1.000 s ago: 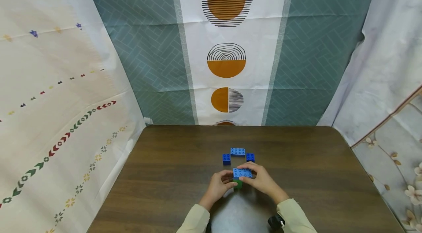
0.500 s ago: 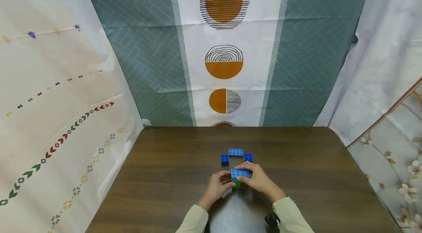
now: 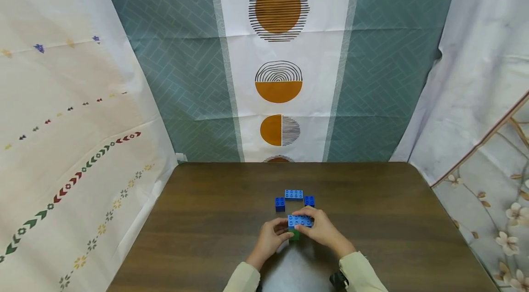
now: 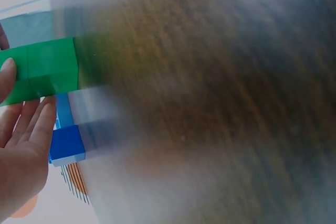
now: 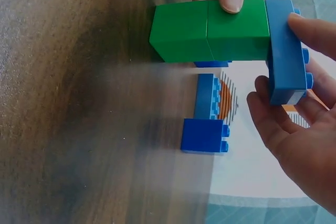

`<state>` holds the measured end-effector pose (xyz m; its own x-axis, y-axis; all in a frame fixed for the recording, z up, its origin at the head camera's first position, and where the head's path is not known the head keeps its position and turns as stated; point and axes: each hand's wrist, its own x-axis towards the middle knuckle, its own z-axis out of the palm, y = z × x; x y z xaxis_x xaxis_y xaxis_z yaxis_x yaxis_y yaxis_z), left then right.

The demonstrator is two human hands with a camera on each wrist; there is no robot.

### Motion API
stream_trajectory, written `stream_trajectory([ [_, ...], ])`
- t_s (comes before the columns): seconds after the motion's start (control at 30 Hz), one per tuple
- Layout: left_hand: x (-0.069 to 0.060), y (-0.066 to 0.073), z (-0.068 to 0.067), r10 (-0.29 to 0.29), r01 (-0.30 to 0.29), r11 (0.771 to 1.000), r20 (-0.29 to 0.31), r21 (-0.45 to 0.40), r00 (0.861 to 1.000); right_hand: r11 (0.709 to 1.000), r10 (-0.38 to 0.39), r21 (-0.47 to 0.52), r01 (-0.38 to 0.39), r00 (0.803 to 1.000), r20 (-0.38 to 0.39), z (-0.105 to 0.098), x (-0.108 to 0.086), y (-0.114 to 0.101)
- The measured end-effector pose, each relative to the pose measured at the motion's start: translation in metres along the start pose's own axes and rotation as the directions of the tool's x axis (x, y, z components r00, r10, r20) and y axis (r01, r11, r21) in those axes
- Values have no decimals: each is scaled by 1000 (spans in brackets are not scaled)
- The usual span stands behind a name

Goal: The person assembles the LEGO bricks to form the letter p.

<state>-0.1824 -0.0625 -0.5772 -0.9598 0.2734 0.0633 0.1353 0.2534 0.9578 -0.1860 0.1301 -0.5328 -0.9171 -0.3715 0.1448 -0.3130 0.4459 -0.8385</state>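
Observation:
Two green bricks (image 5: 210, 30) are stacked, with a long light-blue brick (image 5: 286, 51) on top that juts out to one side. In the head view the left hand (image 3: 268, 239) pinches the green stack (image 3: 294, 235) between thumb and fingers; its thumb lies on the green side (image 4: 50, 69) in the left wrist view. The right hand (image 3: 324, 230) grips the light-blue brick (image 3: 299, 221) by its edges, thumb on the near side. Past the hands, a light-blue brick (image 3: 294, 194) lies between two dark-blue bricks, one at left (image 3: 279, 204) and one at right (image 3: 309, 200).
The brown wooden table (image 3: 215, 200) extends around the hands. Behind it hangs a teal and white patterned cloth (image 3: 186, 76), with pale curtains at left (image 3: 82, 113) and right (image 3: 475, 76).
The view has shifted slightly, so everything on the table sits a little lower and further left. Both hands keep their hold on the bricks.

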Motion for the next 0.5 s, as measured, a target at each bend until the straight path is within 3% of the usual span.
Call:
stream_trajectory([
  [0.2, 0, 1, 0, -8, 8, 1000, 22, -5, 1000, 1000, -15, 19, 15, 1000, 2, -1, -2, 3],
  [0.5, -1, 7, 0, 44, -44, 996, 4, -73, 999, 999, -47, -12, 47, 999, 9, -3, 1, 4],
])
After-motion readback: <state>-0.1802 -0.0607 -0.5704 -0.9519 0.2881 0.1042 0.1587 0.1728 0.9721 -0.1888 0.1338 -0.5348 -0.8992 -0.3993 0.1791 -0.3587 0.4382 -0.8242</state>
